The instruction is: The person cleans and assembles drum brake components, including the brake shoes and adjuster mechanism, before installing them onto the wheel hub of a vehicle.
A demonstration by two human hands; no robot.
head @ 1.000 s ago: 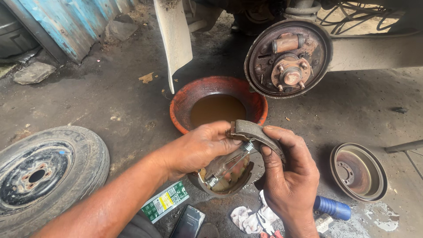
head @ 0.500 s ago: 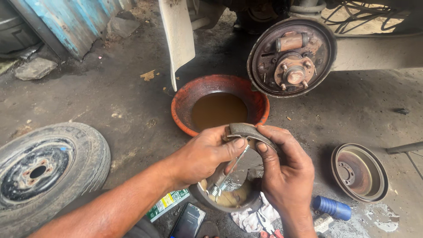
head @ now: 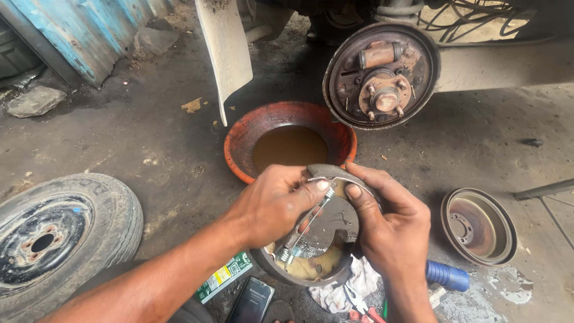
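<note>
Got the pair of brake shoes point(head: 323, 239) up between both hands over the oily basin point(head: 290, 140) so drips land there. Left hand point(head: 272, 206) is closed round the shoe's edge, thumb on the return spring point(head: 308, 221); right hand point(head: 391, 230) clamps the other shoe to keep it steady.

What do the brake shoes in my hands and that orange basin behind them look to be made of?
Brake shoes: apparently steel, dull grey and grimy, with a thin coiled metal spring across them. Basin: possibly plastic or painted metal; orange rim worn and dirt-darkened, holding murky brown liquid. Left hand and right hand grip the shoes.
</note>
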